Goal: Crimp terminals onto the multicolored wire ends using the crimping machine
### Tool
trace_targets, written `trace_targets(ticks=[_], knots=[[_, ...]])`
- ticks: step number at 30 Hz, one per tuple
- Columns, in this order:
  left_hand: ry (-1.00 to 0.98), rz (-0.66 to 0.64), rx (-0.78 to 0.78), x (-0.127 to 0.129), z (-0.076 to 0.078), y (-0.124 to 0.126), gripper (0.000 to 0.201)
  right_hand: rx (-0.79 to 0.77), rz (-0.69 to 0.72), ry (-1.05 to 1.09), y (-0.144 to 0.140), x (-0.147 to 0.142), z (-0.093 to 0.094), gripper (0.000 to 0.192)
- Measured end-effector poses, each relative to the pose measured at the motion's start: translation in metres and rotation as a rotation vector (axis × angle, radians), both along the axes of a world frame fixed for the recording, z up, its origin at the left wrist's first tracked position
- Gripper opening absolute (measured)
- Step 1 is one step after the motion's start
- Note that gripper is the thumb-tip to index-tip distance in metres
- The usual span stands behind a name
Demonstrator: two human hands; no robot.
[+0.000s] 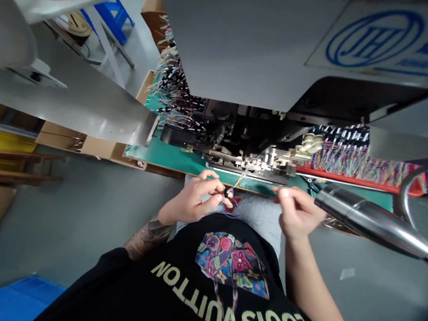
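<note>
**Connector pinched in the left hand, wires trailing**

Connector (229, 193), small and dark, sits right at the front edge of the green bench mat (168, 155), just above the person's lap. The left hand (197, 200) has it clamped between thumb and fingertips, fingers curled tight around it. Thin coloured wires (237, 184) fan out from it, one slanting up toward the machine, a purple one drooping below the hand.

The right hand (296, 211) hovers just beside, a short gap away, its fingertips drawn together in a fine pinch; whether a wire end is caught in there is too small to tell.

Directly beyond both hands stands the metal mechanism (252, 160) of the grey machine (251, 41), blue logo on its upper panel.

Now the containers: to the right, a red tray (353, 179) carries a dense row of black-capped connectors with multicoloured wires hanging forward over its edge. To the left, another heap of wired pieces (175, 89) spills along the bench. Cardboard boxes (62, 138) line up beneath the bench at far left; their contents are not visible. A shiny metal tube (365, 219) cuts across the right side.
</note>
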State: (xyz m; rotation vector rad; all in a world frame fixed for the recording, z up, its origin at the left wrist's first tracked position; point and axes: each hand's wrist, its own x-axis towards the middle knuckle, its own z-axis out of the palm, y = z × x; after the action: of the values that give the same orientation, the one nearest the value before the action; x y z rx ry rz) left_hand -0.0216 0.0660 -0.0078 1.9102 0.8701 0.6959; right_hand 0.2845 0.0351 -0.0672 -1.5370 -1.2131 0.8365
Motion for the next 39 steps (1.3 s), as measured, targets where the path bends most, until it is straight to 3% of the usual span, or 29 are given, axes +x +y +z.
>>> trace_targets(ticks=[2,5,8,10,12,15,16,17,19,21,22,29,35,39], knots=[[-0.127,-0.105,-0.18,0.009,-0.002,0.002,0.035,-0.024,0.151,0.209,-0.003,-0.028,0.003,0.044],[-0.373,-0.263,-0.564,0.024,-0.016,0.002,0.036,-0.146,0.447,0.511,0.004,-0.054,0.011,0.053],[-0.455,-0.286,-0.789,0.033,-0.037,0.002,0.038,-0.219,0.528,0.541,0.015,-0.061,0.018,0.054],[-0.421,-0.18,-0.732,0.032,-0.046,0.001,0.047,-0.208,0.471,0.509,0.018,-0.061,0.021,0.056],[-0.377,0.069,-0.525,0.025,-0.045,-0.003,0.057,-0.171,0.37,0.472,0.018,-0.06,0.023,0.052],[-0.249,0.586,0.015,0.013,-0.03,-0.013,0.054,-0.114,0.224,0.387,0.018,-0.059,0.026,0.042],[-0.209,0.675,0.223,0.011,-0.023,-0.017,0.045,-0.099,0.192,0.365,0.018,-0.059,0.026,0.04],[-0.176,0.665,0.398,0.011,-0.017,-0.021,0.034,-0.083,0.166,0.352,0.018,-0.06,0.027,0.04],[-0.153,0.437,0.593,0.017,-0.007,-0.026,0.012,-0.049,0.135,0.338,0.019,-0.062,0.029,0.038],[-0.15,0.228,0.592,0.027,-0.002,-0.027,0.016,-0.013,0.129,0.308,0.018,-0.065,0.032,0.037],[-0.144,0.192,0.553,0.032,-0.002,-0.026,0.019,0.005,0.13,0.285,0.018,-0.067,0.034,0.038],[-0.2,0.272,0.329,0.042,-0.013,-0.016,0.013,0.114,0.169,0.242,0.01,-0.069,0.041,0.04],[-0.272,0.183,0.149,0.04,-0.016,-0.01,0.012,0.222,0.231,0.252,0.01,-0.067,0.043,0.035],[-0.246,0.236,0.073,0.043,-0.016,-0.011,0.017,0.307,0.142,0.216,0.011,-0.075,0.038,0.031]])
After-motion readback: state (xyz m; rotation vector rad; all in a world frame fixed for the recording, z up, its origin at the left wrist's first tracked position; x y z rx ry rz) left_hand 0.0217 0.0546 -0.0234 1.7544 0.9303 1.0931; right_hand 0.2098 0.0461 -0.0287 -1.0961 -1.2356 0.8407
